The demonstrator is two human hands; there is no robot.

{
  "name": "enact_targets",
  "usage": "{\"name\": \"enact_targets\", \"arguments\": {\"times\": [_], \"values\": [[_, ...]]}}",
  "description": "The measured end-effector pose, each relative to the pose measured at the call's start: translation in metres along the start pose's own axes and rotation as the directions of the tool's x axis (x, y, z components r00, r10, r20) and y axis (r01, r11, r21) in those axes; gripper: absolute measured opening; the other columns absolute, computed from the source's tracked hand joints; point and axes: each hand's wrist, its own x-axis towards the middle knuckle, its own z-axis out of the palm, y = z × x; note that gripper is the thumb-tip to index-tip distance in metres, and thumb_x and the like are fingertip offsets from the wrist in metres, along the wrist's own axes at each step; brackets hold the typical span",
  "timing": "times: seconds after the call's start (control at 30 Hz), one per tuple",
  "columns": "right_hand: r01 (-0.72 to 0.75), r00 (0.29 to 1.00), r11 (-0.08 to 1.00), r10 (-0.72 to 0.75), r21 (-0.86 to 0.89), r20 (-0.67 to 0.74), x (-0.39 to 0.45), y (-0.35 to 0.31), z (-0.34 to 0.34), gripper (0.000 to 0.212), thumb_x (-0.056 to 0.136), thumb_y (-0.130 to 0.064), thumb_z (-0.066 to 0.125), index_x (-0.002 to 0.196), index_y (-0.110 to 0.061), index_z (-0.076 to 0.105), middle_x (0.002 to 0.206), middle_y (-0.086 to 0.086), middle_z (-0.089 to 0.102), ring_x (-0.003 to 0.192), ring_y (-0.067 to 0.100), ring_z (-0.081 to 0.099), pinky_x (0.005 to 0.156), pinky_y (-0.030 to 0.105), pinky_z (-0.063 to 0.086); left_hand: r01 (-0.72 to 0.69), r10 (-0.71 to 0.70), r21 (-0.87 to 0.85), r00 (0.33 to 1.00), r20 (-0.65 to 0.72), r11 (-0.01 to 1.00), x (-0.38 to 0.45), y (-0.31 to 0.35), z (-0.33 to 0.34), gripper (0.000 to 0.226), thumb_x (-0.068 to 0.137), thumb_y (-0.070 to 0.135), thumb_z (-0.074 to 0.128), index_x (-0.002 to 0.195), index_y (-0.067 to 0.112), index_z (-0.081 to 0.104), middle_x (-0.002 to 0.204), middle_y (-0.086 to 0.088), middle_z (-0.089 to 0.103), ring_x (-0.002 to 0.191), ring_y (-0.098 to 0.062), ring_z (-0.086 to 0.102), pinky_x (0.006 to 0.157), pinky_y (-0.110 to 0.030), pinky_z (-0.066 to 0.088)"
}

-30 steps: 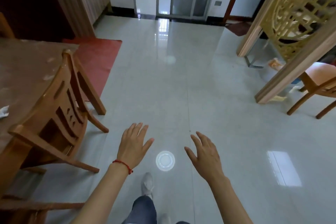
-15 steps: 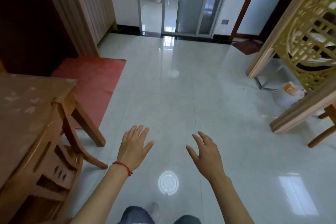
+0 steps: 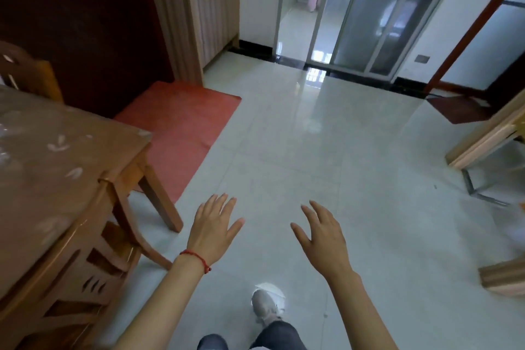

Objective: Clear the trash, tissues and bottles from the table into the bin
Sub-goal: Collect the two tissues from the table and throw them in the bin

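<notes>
Left hand: the left hand (image 3: 213, 229) hangs over the floor, palm down, fingers spread and straight, holding nothing; a red string bracelet (image 3: 197, 259) circles its wrist.
Right hand: the right hand (image 3: 324, 237) is level with it and well apart, fingers splayed, empty.
Floor: the pale tiled floor (image 3: 326, 156) lies open ahead to the sliding glass door (image 3: 358, 11).
Desk: the wooden desk (image 3: 54, 156) fills the left side, its near corner (image 3: 143, 136) jutting toward the walkway; no trash, tissues, bottles or bin show in this view.
Chair: a wooden chair (image 3: 93, 258) is tucked against the desk's edge, a leg near the left wrist.
Mat: a red mat (image 3: 181, 119) lies beyond the desk corner.
Shoe: a grey shoe (image 3: 264, 307) stands between the forearms.
</notes>
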Motion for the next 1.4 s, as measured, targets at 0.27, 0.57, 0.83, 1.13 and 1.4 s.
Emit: {"name": "enact_targets", "arguments": {"times": [0.27, 0.57, 0.83, 1.13, 1.4], "values": [[0.303, 0.941, 0.953, -0.3, 0.006, 0.153, 0.114, -0.021, -0.003, 0.052, 0.092, -0.045, 0.045, 0.136, -0.017, 0.041, 0.149, 0.006, 0.033, 0.137, 0.024, 0.029, 0.111, 0.038, 0.023, 0.321, -0.326, -0.059, 0.935, -0.138, 0.945, 0.026, -0.019, -0.019, 0.057, 0.092, 0.048, 0.036, 0.14, 0.018, 0.03, 0.15, -0.005, 0.03, 0.141, -0.023, 0.018, 0.114, -0.039, 0.017], [0.632, 0.716, 0.767, -0.633, 0.112, 0.292, 0.173, -0.086, 0.026, 0.051, 0.091, -0.044, 0.047, 0.134, -0.014, 0.044, 0.147, 0.007, 0.037, 0.135, 0.026, 0.033, 0.11, 0.04, 0.026, 0.639, -0.66, -0.168, 0.713, -0.236, 0.751, -0.006, -0.035, -0.03, 0.054, 0.092, 0.046, 0.036, 0.139, 0.02, 0.029, 0.151, -0.003, 0.029, 0.141, -0.022, 0.016, 0.114, -0.039, 0.015], [0.794, 0.479, 0.562, -0.813, 0.23, 0.332, 0.176, -0.152, 0.056, 0.049, 0.091, -0.043, 0.049, 0.13, -0.015, 0.047, 0.143, 0.009, 0.042, 0.133, 0.026, 0.037, 0.108, 0.038, 0.029, 0.795, -0.839, -0.289, 0.456, -0.297, 0.534, -0.057, -0.053, -0.043, 0.056, 0.092, 0.049, 0.034, 0.138, 0.017, 0.033, 0.15, -0.008, 0.03, 0.141, -0.025, 0.017, 0.115, -0.045, 0.016], [0.84, 0.345, 0.461, -0.861, 0.287, 0.374, 0.179, -0.225, 0.084, 0.051, 0.092, -0.045, 0.043, 0.135, -0.017, 0.041, 0.147, 0.003, 0.036, 0.134, 0.019, 0.033, 0.108, 0.035, 0.028, 0.829, -0.88, -0.348, 0.315, -0.356, 0.438, -0.085, -0.097, -0.061, 0.067, 0.089, 0.059, 0.026, 0.134, 0.012, 0.041, 0.144, -0.013, 0.04, 0.138, -0.031, 0.026, 0.111, -0.048, 0.022], [0.825, 0.38, 0.471, -0.872, 0.313, 0.309, 0.186, -0.312, 0.112, 0.048, 0.091, -0.043, 0.048, 0.132, -0.019, 0.044, 0.144, 0.005, 0.04, 0.131, 0.023, 0.036, 0.106, 0.04, 0.032, 0.818, -0.848, -0.327, 0.322, -0.421, 0.473, -0.096, -0.186, -0.096, 0.058, 0.091, 0.048, 0.035, 0.136, 0.012, 0.037, 0.146, -0.012, 0.037, 0.139, -0.029, 0.025, 0.113, -0.046, 0.022]]}}
